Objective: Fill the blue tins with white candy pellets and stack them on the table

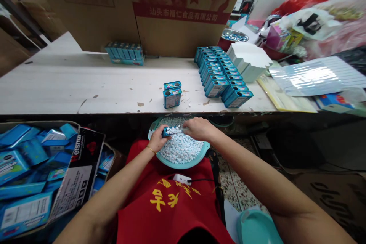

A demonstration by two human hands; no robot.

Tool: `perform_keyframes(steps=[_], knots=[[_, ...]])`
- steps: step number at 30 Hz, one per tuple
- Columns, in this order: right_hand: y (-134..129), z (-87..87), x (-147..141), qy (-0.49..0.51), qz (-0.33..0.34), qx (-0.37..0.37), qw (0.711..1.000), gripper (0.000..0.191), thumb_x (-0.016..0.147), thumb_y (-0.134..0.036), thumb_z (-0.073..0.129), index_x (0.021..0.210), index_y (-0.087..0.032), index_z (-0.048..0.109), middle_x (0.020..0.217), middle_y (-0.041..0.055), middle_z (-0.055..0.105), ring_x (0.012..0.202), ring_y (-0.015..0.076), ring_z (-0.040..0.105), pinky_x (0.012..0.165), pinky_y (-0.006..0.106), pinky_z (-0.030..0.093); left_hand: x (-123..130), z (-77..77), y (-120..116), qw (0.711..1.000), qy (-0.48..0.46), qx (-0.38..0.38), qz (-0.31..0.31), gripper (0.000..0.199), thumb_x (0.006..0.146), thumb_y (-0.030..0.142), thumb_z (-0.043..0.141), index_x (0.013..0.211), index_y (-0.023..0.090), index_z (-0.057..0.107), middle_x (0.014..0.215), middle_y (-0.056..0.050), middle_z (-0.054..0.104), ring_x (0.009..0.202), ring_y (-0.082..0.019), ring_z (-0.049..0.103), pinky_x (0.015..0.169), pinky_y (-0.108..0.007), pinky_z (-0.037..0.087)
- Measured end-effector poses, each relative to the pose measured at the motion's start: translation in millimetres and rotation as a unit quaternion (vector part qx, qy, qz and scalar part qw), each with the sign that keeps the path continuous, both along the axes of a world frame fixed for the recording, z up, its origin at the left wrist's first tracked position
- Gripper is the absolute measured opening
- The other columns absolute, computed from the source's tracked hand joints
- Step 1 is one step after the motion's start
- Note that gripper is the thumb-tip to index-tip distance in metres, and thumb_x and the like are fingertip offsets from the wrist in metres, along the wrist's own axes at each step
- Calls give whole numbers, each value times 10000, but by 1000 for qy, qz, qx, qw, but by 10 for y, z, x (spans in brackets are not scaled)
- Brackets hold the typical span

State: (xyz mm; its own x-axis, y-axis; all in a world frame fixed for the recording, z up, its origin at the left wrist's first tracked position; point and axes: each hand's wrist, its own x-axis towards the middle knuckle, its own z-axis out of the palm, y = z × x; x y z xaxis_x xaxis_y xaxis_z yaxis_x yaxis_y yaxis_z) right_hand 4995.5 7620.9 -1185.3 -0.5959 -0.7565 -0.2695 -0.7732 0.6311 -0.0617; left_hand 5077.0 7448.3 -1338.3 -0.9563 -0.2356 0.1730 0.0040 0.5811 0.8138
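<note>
My left hand (157,140) is closed around one end of a small blue tin (165,133), which lies tilted over a teal basin (183,166) on my lap. White candies (183,150) fill much of the basin and show heaped along the tin's upper side. At the tin's other end is my right hand (198,129), fingers pinched together; what they hold, if anything, is hidden. Straight ahead on the white table (120,91), a blue tin (172,99) stands upright with another one (172,84) right behind it.
Rows of upright blue tins (215,88) stand right of centre, beside a stack of white card (250,61). A pack of tins (124,55) sits before a large carton (177,34). At my left, an open box (82,175) holds many tins. A teal plastic container (259,227) lies low right.
</note>
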Motion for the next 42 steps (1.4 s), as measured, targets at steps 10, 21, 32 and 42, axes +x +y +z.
perform_keyframes(steps=[10,21,32,42], knots=[[460,-112,1,7,-12,-69,998,268,799,-344,416,1013,-300,571,971,18,622,916,245,570,713,344,440,45,-11,-34,997,38,69,-6,405,652,246,634,1020,175,482,905,-10,541,819,-137,502,760,-247,386],[639,-1611,-68,-59,-141,-89,984,282,821,-311,408,1063,-266,545,1030,40,600,946,236,557,736,339,429,125,-276,-64,923,-30,379,53,528,633,325,681,1060,200,395,944,-33,529,834,-153,540,773,-320,458],[526,-1803,-157,-232,-171,-301,909,340,743,-259,542,1073,-184,572,998,39,609,933,183,542,848,293,403,247,-15,-201,967,-2,253,29,501,651,324,668,1068,181,430,916,-29,527,832,-146,515,774,-285,439],[558,-659,-185,-216,-51,-257,941,305,755,-297,518,1027,-192,608,989,31,622,925,186,552,809,276,415,69,-20,-49,997,15,76,19,426,650,287,637,1031,176,482,906,-14,535,829,-148,496,785,-267,384]])
